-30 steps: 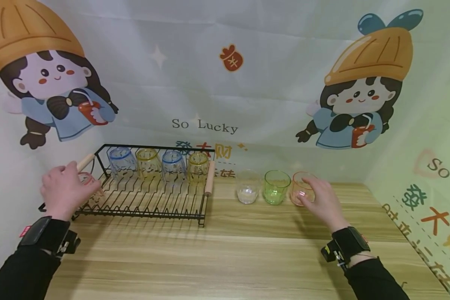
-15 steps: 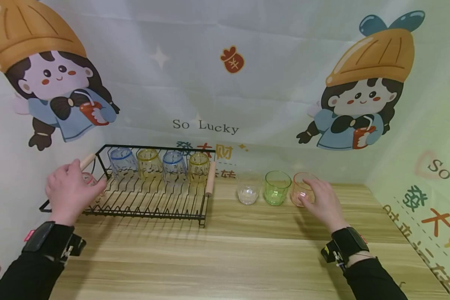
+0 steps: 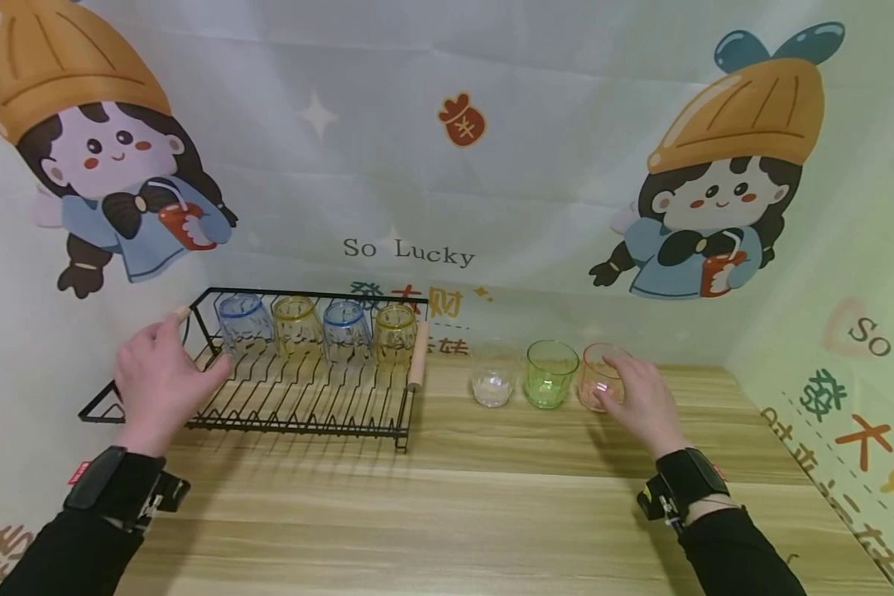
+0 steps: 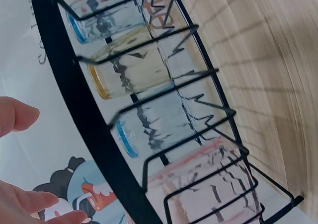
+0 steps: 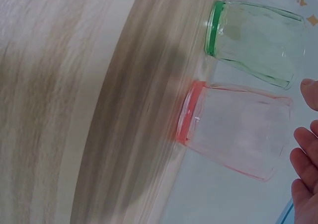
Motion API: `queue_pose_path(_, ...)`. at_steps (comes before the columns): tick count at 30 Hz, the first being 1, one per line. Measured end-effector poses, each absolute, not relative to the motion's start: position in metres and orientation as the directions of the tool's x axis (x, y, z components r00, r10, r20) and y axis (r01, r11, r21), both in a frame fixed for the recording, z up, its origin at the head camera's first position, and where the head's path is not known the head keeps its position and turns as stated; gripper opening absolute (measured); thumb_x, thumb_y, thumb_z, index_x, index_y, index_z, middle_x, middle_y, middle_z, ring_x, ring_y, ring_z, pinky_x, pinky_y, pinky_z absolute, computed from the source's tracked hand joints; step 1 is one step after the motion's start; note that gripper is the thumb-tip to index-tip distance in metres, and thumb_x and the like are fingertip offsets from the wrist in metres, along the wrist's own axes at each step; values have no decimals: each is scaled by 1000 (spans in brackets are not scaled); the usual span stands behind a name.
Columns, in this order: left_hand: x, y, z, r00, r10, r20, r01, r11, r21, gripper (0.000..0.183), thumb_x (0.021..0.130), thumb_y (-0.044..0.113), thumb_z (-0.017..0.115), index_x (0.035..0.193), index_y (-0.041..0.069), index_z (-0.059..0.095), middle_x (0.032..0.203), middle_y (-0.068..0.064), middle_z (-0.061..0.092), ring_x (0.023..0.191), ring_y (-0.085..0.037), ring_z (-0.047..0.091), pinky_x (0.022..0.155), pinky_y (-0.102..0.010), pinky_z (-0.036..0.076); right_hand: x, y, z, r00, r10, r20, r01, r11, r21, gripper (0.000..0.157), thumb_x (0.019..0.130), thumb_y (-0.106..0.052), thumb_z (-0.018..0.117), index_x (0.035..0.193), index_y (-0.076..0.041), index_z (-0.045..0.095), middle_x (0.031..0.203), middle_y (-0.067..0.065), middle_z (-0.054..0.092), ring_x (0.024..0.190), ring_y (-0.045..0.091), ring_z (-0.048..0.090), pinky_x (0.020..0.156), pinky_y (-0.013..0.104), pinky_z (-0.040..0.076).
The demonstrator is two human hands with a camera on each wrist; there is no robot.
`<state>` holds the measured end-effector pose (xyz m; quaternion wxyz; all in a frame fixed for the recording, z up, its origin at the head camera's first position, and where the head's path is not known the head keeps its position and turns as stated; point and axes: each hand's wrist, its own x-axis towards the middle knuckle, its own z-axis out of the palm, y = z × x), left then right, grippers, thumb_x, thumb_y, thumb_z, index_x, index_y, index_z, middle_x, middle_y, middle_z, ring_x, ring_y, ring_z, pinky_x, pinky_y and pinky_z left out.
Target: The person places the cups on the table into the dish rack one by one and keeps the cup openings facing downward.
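My left hand (image 3: 164,377) hovers over the left end of a black wire rack (image 3: 290,429). Thumb and fingers (image 4: 31,201) are spread apart, holding nothing. Below them, a pink glass (image 4: 211,184) sits inside the rack; in the head view the hand hides it. On the table at the right, my right hand (image 3: 644,406) reaches over a pink-tinted glass (image 5: 233,129). The right wrist view shows the fingertips (image 5: 300,159) just beyond its rim, seemingly apart from it. That glass stands upright beside a green glass (image 3: 551,377) and a colourless glass (image 3: 493,377).
Along the rack's back row stand a blue glass (image 3: 243,319), a yellow glass (image 3: 295,319), another blue glass (image 3: 346,323) and another yellow glass (image 3: 396,327), bases up. A wooden handle (image 3: 418,356) is on the rack's right side. Printed cloth (image 3: 447,190) hangs behind the wooden table (image 3: 417,521).
My left hand has moved to the right across the rack's end, and the pink glass seen there earlier is now behind it. My right hand has stayed almost still.
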<state>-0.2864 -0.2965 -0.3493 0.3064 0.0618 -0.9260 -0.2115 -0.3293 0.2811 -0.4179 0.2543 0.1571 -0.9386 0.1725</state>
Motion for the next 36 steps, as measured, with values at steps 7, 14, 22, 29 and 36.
queue_pose_path(7, -284, -288, -349, -822, -237, 518, 18, 899, 438, 85, 78, 35, 70, 143, -4, 32, 132, -40, 36, 120, -58, 28, 94, -73, 21, -331, 282, -420, -823, -202, 531, -377, 893, -244, 52, 80, -14, 73, 126, 4, 54, 121, 25, 59, 113, 42, 51, 98, 54, 42)
queue_pose_path(14, -284, -281, -349, -813, -215, 541, 27, 915, 403, 74, 76, 36, 71, 126, -10, 43, 119, -38, 44, 111, -56, 36, 88, -69, 26, -334, 282, -421, -831, -196, 521, -368, 895, -250, 53, 80, -14, 73, 126, 4, 54, 122, 25, 59, 113, 43, 51, 99, 55, 41)
queue_pose_path(22, -281, -271, -350, -832, -186, 523, 47, 916, 400, 84, 78, 39, 68, 140, -7, 34, 129, -38, 39, 115, -56, 35, 88, -70, 27, -337, 282, -422, -835, -195, 515, -366, 895, -254, 53, 79, -14, 73, 125, 5, 54, 122, 25, 59, 113, 43, 51, 99, 55, 41)
queue_pose_path(29, -279, -262, -352, -827, -143, 543, 122, 898, 423, 81, 80, 31, 68, 139, -10, 32, 129, -40, 38, 118, -57, 32, 97, -70, 23, -338, 280, -422, -840, -193, 506, -364, 894, -262, 51, 80, -14, 74, 124, 5, 55, 121, 24, 59, 112, 42, 52, 99, 54, 42)
queue_pose_path(36, -276, -253, -351, -830, -114, 546, 154, 894, 420, 83, 80, 32, 68, 142, -8, 30, 135, -39, 35, 123, -56, 29, 102, -69, 21, -340, 280, -426, -849, -193, 491, -351, 902, -252, 49, 81, -15, 72, 122, 4, 56, 119, 24, 60, 112, 42, 52, 98, 54, 42)
